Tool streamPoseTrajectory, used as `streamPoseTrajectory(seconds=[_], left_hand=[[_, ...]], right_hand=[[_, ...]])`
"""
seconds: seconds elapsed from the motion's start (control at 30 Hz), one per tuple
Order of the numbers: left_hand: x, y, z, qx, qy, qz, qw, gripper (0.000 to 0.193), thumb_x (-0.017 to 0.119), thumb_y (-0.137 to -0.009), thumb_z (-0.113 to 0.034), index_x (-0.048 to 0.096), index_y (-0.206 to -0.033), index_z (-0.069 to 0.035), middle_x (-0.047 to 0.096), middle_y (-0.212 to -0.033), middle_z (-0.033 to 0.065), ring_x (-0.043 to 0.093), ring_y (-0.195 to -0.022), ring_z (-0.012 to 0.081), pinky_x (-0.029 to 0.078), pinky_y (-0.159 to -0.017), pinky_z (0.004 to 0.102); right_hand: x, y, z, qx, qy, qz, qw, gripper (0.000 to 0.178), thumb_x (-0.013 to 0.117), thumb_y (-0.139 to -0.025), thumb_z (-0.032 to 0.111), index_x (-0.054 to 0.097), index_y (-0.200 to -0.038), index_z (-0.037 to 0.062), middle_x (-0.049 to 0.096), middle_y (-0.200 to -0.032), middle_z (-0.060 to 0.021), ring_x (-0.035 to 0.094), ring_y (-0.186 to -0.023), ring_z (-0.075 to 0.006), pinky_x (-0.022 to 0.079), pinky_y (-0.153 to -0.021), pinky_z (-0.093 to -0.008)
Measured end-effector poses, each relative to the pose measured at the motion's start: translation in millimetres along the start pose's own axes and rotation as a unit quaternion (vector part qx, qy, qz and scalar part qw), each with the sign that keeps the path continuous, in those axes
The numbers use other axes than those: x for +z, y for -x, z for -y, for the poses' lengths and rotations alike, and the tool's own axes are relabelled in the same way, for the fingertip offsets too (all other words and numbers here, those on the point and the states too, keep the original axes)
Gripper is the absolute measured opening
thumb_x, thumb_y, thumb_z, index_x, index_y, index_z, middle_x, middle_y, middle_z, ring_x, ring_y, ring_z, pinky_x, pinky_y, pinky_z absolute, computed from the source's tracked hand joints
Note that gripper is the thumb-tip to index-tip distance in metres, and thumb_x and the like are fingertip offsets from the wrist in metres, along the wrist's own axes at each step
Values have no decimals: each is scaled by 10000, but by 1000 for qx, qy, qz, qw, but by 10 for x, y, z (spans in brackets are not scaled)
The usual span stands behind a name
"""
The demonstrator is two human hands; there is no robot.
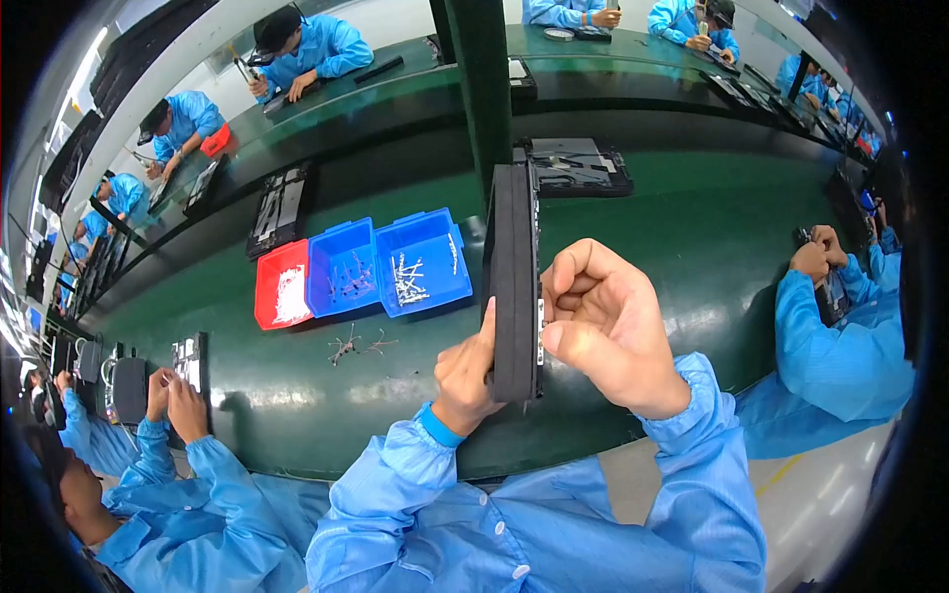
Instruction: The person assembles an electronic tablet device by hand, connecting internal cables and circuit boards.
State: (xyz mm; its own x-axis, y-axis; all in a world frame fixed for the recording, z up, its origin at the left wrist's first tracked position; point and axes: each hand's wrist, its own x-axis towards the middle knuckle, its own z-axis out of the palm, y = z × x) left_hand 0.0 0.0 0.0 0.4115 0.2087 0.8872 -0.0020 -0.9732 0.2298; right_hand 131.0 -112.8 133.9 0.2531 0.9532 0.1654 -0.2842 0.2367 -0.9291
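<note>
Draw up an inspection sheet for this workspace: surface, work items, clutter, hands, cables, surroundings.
Surface: green tabletop, glossy.
Work items: black flat device, held on edge; red bin and two blue bins, all holding small parts.
Clutter: loose thin strands before the bins.
Hands: left hand grips the device; right hand at its right edge, contact unclear.
Cables: nothing seen for certain; strands may be wires.
Surroundings: co-workers in blue left, right and opposite.

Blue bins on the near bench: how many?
2: left blue bin, beside the red bin; right blue bin, at the row's right end. The held black device could hide more.
</note>
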Motion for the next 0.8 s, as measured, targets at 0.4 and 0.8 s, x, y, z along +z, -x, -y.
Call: streamPoseTrajectory(seconds=[0.4,0.8], left_hand=[[45,54,3,-34,65,2,997,656,800,-734,-87,546,-1286,163,702,-792,152,691,-596,204,533,-536,295],[-211,-370,-479,-430,426,2,796,159,706,-871,-45,677,-1002,39,699,-849,56,639,-732,119,520,-665,296]], right_hand=[[50,61,-145,-101,4,-1,995,412,691,-736,-19,452,-1070,10,530,-990,-79,541,-900,-108,478,-808,-270],[-984,1012,-519,69,255,-224,938,435,549,-1000,285,478,-1339,22,600,-1025,-64,552,-669,-67,402,-551,-202]])
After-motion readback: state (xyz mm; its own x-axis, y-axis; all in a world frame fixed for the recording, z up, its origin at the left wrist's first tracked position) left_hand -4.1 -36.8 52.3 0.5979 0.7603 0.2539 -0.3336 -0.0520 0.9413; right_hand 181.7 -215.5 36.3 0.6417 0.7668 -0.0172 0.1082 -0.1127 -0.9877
